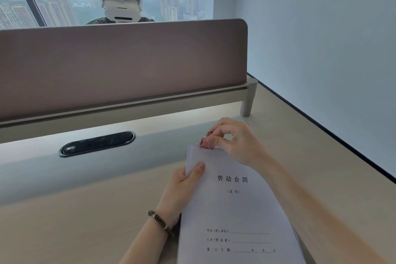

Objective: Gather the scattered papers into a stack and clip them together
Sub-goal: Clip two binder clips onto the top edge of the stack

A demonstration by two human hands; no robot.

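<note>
Your left hand (pixel 182 188) clamps the near-left edge of the stack of papers (pixel 235 210), thumb on top, fingers beneath. The stack's long axis runs away from you, toward your right hand (pixel 233 141) at its far short edge. There your fingertips (pixel 216 139) pinch the red binder clip (pixel 205 143), seated on that edge near the far-left corner. Your right hand is nearer the clip; releasing it looks like the remaining step.
</note>
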